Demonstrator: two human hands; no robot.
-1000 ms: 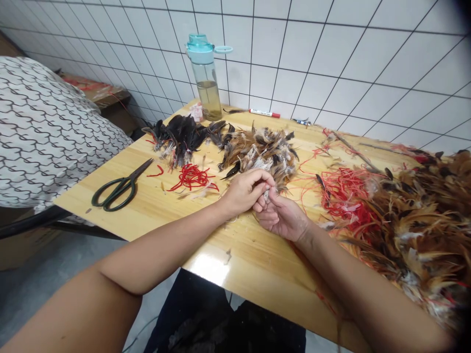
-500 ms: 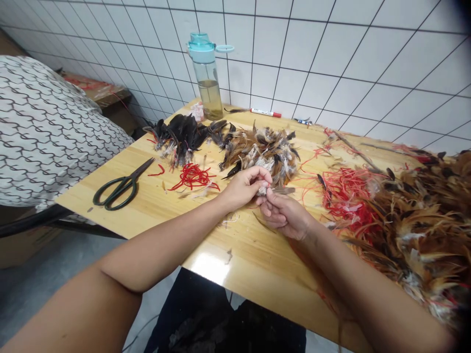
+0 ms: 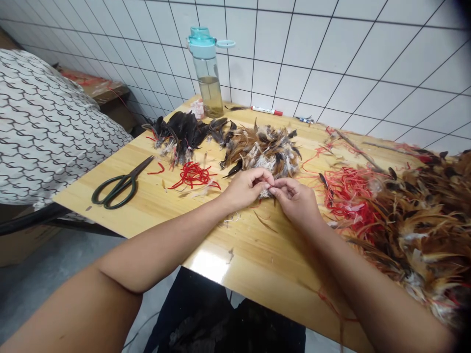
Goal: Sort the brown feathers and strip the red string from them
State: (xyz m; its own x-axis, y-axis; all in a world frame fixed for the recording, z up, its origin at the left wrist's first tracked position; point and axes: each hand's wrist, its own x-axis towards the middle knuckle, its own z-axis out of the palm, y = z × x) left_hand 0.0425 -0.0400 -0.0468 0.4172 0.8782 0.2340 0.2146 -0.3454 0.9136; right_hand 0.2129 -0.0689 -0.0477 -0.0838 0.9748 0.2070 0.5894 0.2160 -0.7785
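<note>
My left hand [image 3: 246, 187] and my right hand [image 3: 297, 201] meet at the fingertips over the wooden table [image 3: 158, 196], both pinched shut on a small tuft of pale feathers [image 3: 265, 192] that shows between them. They work at the near edge of a pile of brown feathers [image 3: 262, 147]. A heap of red strings [image 3: 192, 175] lies just left of my left hand. A large mass of brown and orange feathers [image 3: 415, 220] with red string [image 3: 348, 193] spreads to the right of my right hand.
Green-handled scissors [image 3: 121, 184] lie at the table's left. A pile of black feathers [image 3: 181, 132] sits at the back left, by a teal-lidded water bottle [image 3: 206, 73]. A red-capped marker [image 3: 267, 111] lies along the tiled wall. A patterned cushion [image 3: 47, 132] is at far left.
My right hand has turned over from palm-up to palm-down and risen toward my left fingertips. A thin brown feather now lies on the table below the hands.
</note>
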